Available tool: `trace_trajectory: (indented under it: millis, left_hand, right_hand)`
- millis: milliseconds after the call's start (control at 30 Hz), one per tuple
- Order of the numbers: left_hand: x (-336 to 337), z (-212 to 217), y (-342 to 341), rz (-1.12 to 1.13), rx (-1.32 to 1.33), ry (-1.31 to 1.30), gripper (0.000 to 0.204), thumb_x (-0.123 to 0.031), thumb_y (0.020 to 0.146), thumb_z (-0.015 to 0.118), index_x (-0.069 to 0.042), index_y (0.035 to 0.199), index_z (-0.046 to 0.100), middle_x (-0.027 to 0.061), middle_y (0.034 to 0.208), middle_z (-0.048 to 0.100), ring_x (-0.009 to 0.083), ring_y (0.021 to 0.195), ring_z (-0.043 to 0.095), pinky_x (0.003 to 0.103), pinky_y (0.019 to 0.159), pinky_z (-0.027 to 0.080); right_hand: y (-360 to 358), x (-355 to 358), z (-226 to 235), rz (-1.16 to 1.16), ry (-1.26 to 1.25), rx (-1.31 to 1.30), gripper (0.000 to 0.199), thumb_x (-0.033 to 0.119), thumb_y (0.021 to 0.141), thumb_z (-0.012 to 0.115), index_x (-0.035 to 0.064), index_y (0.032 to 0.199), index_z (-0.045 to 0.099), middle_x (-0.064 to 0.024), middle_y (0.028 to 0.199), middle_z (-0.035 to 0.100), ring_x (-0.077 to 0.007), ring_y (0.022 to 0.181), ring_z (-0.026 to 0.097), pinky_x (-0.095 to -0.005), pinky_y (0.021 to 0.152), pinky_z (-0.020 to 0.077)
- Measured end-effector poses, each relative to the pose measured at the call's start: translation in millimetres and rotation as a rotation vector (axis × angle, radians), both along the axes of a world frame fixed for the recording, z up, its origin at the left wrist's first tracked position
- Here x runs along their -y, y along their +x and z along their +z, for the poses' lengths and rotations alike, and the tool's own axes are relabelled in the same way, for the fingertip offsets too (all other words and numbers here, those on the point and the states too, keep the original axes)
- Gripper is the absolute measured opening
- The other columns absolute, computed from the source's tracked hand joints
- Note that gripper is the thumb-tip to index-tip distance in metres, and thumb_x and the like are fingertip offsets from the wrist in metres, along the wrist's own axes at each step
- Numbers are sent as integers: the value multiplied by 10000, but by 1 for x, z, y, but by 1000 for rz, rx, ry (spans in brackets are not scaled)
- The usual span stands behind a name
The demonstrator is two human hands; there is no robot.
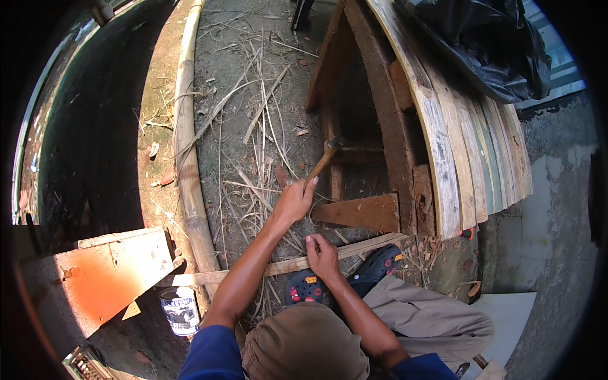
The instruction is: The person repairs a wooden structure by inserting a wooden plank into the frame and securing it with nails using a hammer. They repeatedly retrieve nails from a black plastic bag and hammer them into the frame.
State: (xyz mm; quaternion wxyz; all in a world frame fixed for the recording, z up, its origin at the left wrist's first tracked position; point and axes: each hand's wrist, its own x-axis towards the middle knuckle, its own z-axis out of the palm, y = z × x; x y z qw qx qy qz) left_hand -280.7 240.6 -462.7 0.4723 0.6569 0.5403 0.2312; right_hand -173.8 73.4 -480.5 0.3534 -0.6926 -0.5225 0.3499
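Note:
My left hand is wrapped round the wooden handle of a hammer. The hammer's dark head is up beside the lower frame of a wooden bench or table. Closer to me, my right hand is closed with its fingers curled, over a long thin wooden strip. Whether it grips the strip or something small is hidden. That strip lies crosswise in front of my dark clogs, its left end near a bamboo pole.
The bamboo pole runs along the left over ground strewn with shavings. An orange-stained board and a paint can stand lower left. Black plastic sheeting covers part of the slatted top, beside a grey wall.

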Motion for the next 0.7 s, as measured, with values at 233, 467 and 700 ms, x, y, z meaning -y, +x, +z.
trace_trajectory:
  millis: [233,467,700]
  left_hand:
    - [18,6,0,-21,-33,-29,588,-471,1069,450,75,954,636,360,767,652,557,836,659,581,764,513]
    - [2,40,9,-47,19,-20,575,-448,1071,457,86,948,631,363,773,650,567,822,649,606,742,501]
    - [-15,40,0,-63,-63,-31,599,-450,1084,425,95,927,618,384,813,650,562,874,652,570,803,514]
  right_hand:
    - [-4,1,6,6,-48,11,159,162,1007,626,12,996,675,-169,772,680,-261,628,663,-372,600,507]
    - [-2,6,-3,-44,52,44,163,161,1001,639,7,984,692,-94,651,613,-157,534,546,-330,535,448]
    - [0,-5,3,-42,53,-13,160,158,1003,634,10,970,683,-119,651,599,-164,541,544,-336,537,445]
